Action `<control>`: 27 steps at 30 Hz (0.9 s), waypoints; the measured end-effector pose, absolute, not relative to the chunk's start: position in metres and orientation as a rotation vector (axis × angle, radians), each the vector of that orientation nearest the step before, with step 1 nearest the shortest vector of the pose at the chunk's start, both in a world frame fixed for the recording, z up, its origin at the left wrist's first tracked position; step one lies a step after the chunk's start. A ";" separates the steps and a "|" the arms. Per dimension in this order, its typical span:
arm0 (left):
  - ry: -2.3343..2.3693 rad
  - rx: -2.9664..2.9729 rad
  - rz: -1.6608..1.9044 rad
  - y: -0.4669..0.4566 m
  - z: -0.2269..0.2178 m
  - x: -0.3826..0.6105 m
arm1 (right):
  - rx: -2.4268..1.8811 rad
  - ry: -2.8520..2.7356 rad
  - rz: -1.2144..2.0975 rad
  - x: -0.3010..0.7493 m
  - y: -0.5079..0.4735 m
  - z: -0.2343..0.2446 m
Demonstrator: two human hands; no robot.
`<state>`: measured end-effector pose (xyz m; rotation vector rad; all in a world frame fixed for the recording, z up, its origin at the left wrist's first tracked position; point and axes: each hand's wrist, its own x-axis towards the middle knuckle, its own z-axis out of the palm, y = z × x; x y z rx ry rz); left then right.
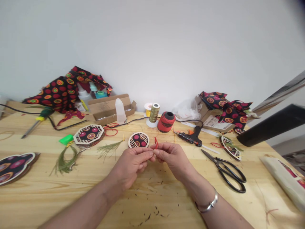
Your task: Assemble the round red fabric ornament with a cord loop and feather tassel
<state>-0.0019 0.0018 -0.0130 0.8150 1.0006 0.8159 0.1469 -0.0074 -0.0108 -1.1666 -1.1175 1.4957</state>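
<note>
My left hand [136, 162] and my right hand [172, 158] meet at the middle of the wooden table [100, 187], fingertips pinched together. A small loop of red cord [156, 143] rises from between the fingers; the part inside the pinch is hidden. Just beyond the fingertips lies a round wooden-framed ornament [138, 140] with dark patterned fabric in it, partly covered by my left hand. Left of it are a green tassel [111, 147] and an octagonal ornament [89, 135].
Black-handled scissors [228, 173] lie to the right, near a glue gun [193, 136]. A red thread spool [166, 121] and a gold one [154, 113] stand behind. A cardboard box [102, 118], a screwdriver [38, 120] and patterned fabric [59, 90] are at the back left.
</note>
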 end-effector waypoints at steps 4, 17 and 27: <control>1.011 0.810 0.815 0.002 -0.012 -0.002 | -1.204 -1.122 1.437 0.146 -0.007 -0.010; 0.988 0.729 0.771 0.001 -0.015 -0.001 | -1.321 -1.297 1.134 0.146 -0.008 -0.022; 0.967 0.795 0.788 0.001 -0.012 -0.002 | -1.369 -1.363 1.074 0.148 -0.007 -0.017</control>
